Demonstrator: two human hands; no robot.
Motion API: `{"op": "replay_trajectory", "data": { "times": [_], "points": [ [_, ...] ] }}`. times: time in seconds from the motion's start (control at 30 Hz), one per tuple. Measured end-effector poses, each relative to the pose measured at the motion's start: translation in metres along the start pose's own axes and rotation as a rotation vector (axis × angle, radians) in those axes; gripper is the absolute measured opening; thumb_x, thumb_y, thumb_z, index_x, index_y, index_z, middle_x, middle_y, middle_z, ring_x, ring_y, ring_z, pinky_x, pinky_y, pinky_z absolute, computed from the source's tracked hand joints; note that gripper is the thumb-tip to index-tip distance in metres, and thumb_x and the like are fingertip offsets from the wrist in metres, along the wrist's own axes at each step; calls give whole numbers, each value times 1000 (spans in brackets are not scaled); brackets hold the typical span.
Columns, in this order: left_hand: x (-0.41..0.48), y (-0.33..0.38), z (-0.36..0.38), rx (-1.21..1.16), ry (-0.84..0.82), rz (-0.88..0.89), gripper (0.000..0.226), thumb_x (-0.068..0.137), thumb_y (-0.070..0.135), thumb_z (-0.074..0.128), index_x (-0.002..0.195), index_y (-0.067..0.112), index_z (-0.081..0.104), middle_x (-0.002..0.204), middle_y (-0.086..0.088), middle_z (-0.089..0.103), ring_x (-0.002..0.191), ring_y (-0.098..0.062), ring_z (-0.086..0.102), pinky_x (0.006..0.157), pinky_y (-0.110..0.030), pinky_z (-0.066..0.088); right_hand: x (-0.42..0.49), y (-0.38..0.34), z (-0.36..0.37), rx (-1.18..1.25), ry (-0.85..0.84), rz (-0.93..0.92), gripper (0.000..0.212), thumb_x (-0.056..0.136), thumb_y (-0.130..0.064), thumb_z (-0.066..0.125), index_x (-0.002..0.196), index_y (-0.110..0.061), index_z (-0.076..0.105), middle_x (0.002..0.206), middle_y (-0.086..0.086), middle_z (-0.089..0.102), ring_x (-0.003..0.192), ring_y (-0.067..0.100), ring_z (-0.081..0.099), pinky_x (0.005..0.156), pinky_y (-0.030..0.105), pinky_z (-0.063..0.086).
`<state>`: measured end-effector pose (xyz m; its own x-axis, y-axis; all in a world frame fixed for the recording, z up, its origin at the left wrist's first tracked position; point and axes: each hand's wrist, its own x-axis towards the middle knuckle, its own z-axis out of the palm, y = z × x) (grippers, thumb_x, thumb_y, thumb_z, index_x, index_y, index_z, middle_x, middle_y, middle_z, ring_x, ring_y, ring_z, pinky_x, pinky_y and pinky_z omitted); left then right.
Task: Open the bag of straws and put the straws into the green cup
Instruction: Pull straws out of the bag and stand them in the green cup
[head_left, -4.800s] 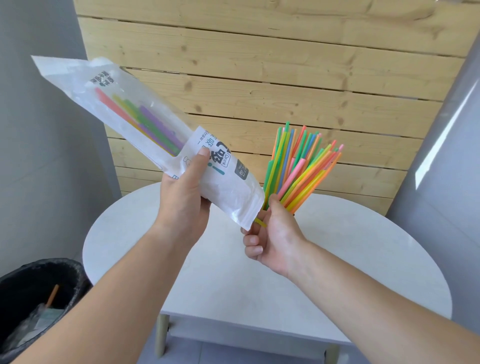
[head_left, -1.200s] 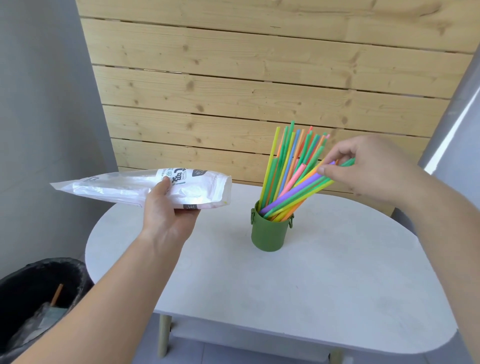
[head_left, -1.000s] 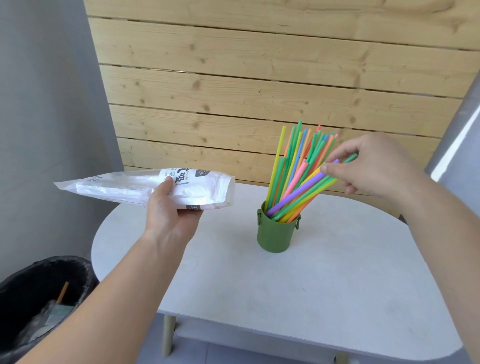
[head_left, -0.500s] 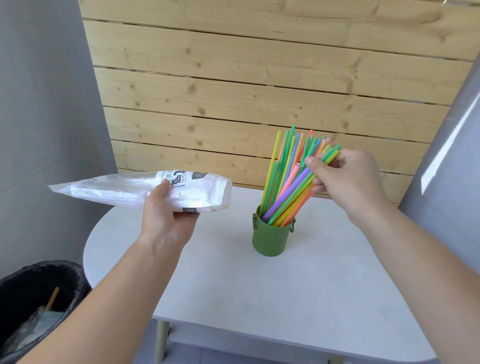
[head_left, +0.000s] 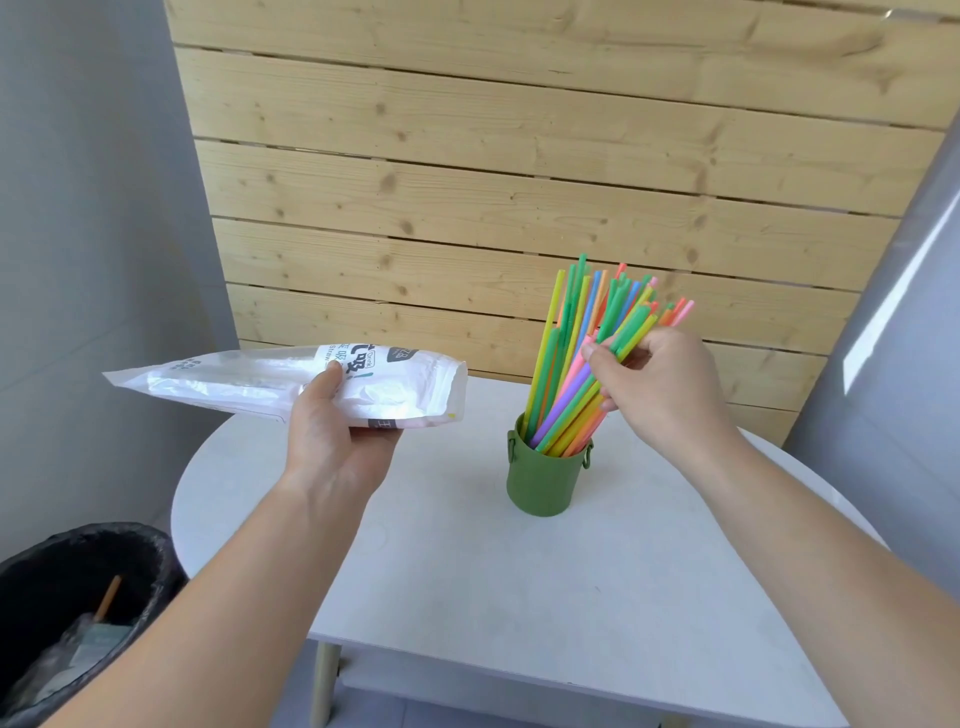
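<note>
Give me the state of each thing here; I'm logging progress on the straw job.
bag: open, looks empty, held level
straws: standing in cup, fanned out
cup: upright on table
left hand: gripping bag
right hand: pinching several straws
bin: open, holds rubbish

Your left hand (head_left: 332, 441) is raised palm-up, thumb clamped over what it grips; your right hand (head_left: 660, 384) reaches forward, fingers (head_left: 597, 358) pinched closed
</note>
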<state>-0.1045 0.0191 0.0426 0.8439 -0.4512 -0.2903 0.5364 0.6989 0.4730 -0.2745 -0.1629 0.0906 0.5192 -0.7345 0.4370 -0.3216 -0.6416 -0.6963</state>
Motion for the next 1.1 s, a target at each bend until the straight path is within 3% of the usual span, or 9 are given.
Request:
{"op": "replay_trajectory", "data": {
  "times": [0.13,0.3,0.6,0.77,0.87,0.93,1.0,1.1],
  "points": [
    [-1,-1,0,0,-2,-3,32,103,17,59,134,9,62,124,-11,74,112,-31,73,101,-54,55,-3,3,0,-2,-29,16,25,87,-34,72,71,-16,73,65,-2,73,62,18,72,66,37,60],
    [0,-1,0,8,-10,1,35,103,18,59,136,9,61,127,-12,73,113,-32,73,102,-56,54,-4,4,0,-14,-49,11,24,88,-37,71,75,-18,75,67,-1,75,56,12,71,65,34,60],
    [0,-1,-1,-5,1,1,35,101,17,61,136,11,61,123,-12,75,110,-33,75,99,-56,56,-11,0,-13,17,-119,5,18,84,-41,77,73,-31,67,50,-20,64,44,5,64,44,13,43],
    [0,-1,1,-6,-14,-6,38,100,17,61,137,11,59,123,-13,74,109,-34,75,97,-59,56,-19,4,-17,56,-118,21,25,74,-40,86,84,-26,69,72,4,70,53,13,69,53,33,61],
    [-1,-2,1,3,-24,-4,38,100,17,62,138,11,59,122,-13,75,107,-34,76,94,-58,58,-24,6,-21,39,-110,53,40,68,-41,90,91,-20,64,75,6,68,55,14,67,50,32,60],
    [-4,-2,2,-1,-35,-7,38,100,17,61,137,10,60,122,-13,75,108,-34,75,96,-58,57,-29,8,-24,-21,-104,92,51,66,-46,89,91,-13,58,70,2,61,55,18,64,50,38,60],
    [-6,-2,2,-4,-49,-13,38,101,18,61,137,10,60,122,-13,75,108,-34,75,98,-58,56,-32,11,-28,-112,-171,165,56,70,-55,83,85,-10,54,64,1,58,49,22,63,50,42,59],
    [-10,-4,3,3,-72,-19,38,101,18,61,138,10,60,124,-13,75,110,-35,74,100,-59,54,-43,10,-30,-11,-467,370,55,85,-62,64,81,-8,57,65,7,60,46,18,62,48,32,55]
  ]
}}
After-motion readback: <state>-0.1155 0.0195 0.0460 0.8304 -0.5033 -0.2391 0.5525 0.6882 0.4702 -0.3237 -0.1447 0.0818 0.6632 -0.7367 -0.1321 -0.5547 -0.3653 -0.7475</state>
